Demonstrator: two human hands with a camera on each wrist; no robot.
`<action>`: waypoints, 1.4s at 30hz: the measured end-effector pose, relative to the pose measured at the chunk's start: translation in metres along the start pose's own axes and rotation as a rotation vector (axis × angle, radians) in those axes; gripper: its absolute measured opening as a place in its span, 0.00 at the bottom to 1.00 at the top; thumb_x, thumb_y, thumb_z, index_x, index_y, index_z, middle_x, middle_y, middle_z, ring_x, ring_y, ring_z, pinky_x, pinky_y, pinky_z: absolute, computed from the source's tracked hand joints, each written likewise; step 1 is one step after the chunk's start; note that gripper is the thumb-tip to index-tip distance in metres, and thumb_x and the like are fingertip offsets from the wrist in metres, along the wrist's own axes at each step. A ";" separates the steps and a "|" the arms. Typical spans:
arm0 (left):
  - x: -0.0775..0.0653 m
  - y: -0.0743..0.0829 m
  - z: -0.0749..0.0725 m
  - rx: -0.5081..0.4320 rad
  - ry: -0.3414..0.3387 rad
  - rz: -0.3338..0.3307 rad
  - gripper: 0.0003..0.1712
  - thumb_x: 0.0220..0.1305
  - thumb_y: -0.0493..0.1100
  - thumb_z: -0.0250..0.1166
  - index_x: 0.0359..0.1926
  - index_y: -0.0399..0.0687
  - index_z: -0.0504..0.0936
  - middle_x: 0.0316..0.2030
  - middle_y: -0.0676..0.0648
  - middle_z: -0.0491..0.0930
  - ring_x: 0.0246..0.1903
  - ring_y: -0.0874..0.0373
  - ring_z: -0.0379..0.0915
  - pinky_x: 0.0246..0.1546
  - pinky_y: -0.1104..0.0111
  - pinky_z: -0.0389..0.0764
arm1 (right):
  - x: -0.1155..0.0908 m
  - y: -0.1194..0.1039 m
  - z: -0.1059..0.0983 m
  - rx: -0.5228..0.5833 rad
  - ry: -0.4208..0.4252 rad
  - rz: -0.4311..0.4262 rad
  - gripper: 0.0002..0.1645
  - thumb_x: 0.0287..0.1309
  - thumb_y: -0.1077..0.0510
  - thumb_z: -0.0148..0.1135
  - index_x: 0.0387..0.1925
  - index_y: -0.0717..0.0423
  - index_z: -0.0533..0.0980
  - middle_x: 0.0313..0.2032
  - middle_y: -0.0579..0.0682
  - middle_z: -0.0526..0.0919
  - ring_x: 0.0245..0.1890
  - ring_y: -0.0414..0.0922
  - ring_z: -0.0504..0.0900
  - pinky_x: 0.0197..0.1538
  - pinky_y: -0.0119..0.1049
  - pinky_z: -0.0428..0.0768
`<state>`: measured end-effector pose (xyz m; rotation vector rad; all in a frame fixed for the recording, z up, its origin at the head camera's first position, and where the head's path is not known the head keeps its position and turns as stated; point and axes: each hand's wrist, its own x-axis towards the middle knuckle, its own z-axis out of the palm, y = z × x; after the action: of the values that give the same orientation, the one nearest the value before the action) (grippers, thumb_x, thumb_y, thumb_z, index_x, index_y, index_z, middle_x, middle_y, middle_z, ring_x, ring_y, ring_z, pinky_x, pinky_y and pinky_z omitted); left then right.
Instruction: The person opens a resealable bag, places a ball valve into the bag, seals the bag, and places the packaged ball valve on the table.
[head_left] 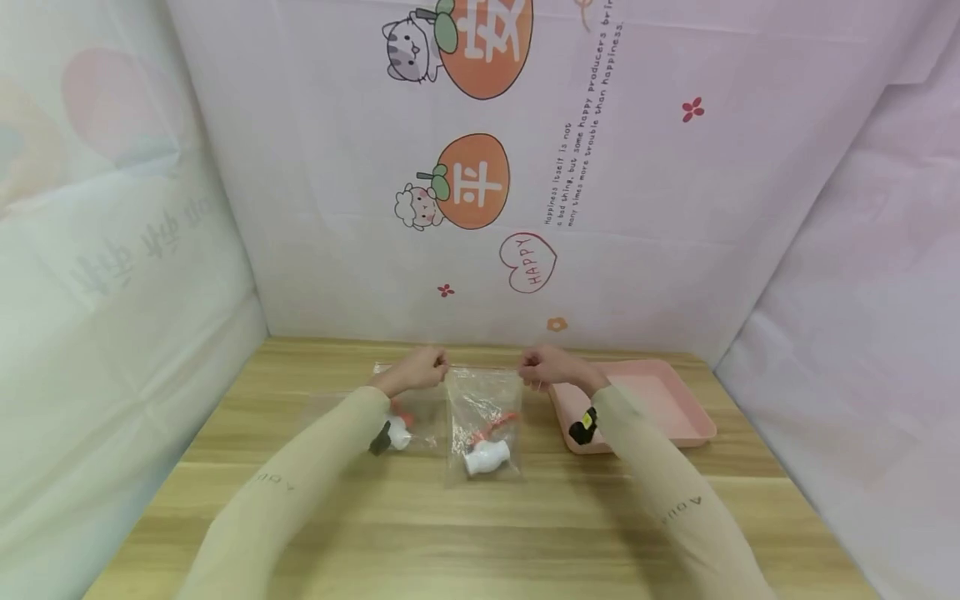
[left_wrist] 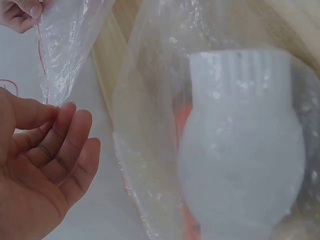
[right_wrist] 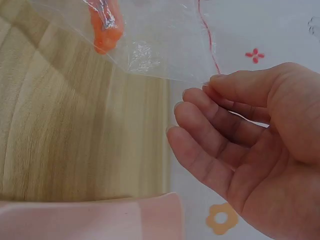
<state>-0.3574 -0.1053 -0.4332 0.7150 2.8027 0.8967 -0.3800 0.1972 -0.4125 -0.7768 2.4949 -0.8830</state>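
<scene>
A clear zip bag (head_left: 480, 387) with a red line along its mouth is stretched between both hands. My left hand (head_left: 423, 368) pinches its upper left corner between thumb and index finger, the other fingers loosely bent in the left wrist view. At the upper right corner, my right hand (head_left: 555, 368) pinches the film the same way. Low in this bag sit a white bulbous plastic piece (head_left: 487, 457) and an orange-red piece (right_wrist: 107, 30). Below my left wrist is a second clear bag (left_wrist: 142, 125), holding a similar white ribbed-neck piece (left_wrist: 242, 145) and something orange-red, partly hidden by the arm.
A pink tray (head_left: 693, 427) stands at the right rear of the wooden table (head_left: 420, 533), partly under my right forearm. Printed white cloth (head_left: 637, 275) rises behind the table and along both sides.
</scene>
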 end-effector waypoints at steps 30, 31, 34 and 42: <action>0.017 -0.003 -0.050 -0.014 -0.013 -0.155 0.19 0.70 0.38 0.49 0.19 0.47 0.68 0.16 0.51 0.69 0.14 0.62 0.60 0.15 0.71 0.64 | 0.032 0.001 -0.029 -0.031 -0.008 0.204 0.14 0.69 0.62 0.49 0.44 0.69 0.77 0.35 0.63 0.83 0.33 0.55 0.86 0.39 0.46 0.86; 0.017 -0.002 -0.055 -0.008 -0.006 -0.151 0.19 0.70 0.38 0.49 0.18 0.48 0.68 0.15 0.51 0.68 0.14 0.62 0.60 0.15 0.71 0.64 | 0.031 -0.001 -0.033 -0.028 0.006 0.199 0.14 0.68 0.62 0.49 0.43 0.68 0.77 0.35 0.63 0.83 0.32 0.54 0.85 0.39 0.46 0.86; 0.014 0.000 -0.069 0.036 0.011 -0.144 0.22 0.68 0.37 0.48 0.15 0.50 0.64 0.11 0.54 0.63 0.12 0.62 0.54 0.14 0.71 0.60 | 0.026 -0.004 -0.043 -0.041 0.052 0.180 0.13 0.67 0.62 0.50 0.39 0.66 0.79 0.35 0.66 0.84 0.29 0.52 0.84 0.38 0.47 0.86; 0.002 0.009 -0.099 0.171 0.078 -0.156 0.15 0.68 0.39 0.50 0.22 0.45 0.66 0.18 0.50 0.63 0.18 0.59 0.55 0.23 0.67 0.62 | 0.014 -0.005 -0.068 -0.109 0.176 0.140 0.14 0.69 0.61 0.49 0.38 0.66 0.79 0.34 0.64 0.83 0.30 0.53 0.83 0.37 0.46 0.86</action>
<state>-0.3798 -0.1495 -0.3474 0.4815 2.9816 0.6789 -0.4241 0.2163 -0.3616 -0.5713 2.7327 -0.8034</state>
